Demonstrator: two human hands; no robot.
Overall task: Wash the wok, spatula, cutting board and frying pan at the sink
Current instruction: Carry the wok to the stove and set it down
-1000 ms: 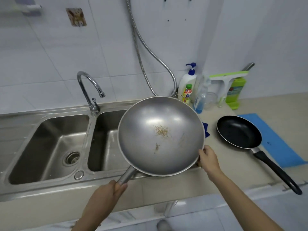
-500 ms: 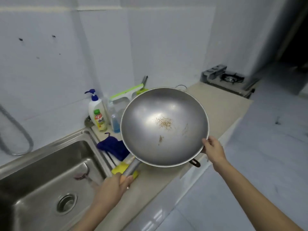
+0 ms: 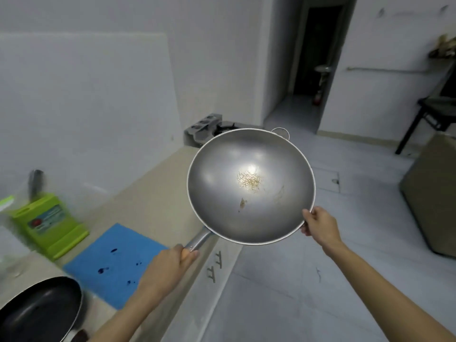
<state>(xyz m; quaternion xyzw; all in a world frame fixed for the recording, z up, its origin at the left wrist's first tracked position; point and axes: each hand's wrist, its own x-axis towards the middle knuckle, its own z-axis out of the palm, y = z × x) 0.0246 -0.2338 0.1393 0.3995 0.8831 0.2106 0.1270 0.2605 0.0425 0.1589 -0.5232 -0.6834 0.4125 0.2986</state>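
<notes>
Swung away from the sink, wok (image 3: 251, 186) handle points near-left, left hand (image 3: 167, 267) gripping it, right hand (image 3: 320, 227) pinching rim.

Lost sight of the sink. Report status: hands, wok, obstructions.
Left hand grips wok handle, right hand grips rim. Wok held up beside the counter, food bits inside, unwashed. Sink out of view. Nothing blocking.

Swung further right with wok (image 3: 250, 186), carried out past counter edge, now over floor. Sink, tap, soap bottle, dark blue cloth gone from view. Frying pan (image 3: 37, 309) and blue cutting board (image 3: 116, 265) back in view near left. Gas stove (image 3: 209, 129) now just behind wok's far rim; doorway (image 3: 318, 60) newly in view far right.
</notes>
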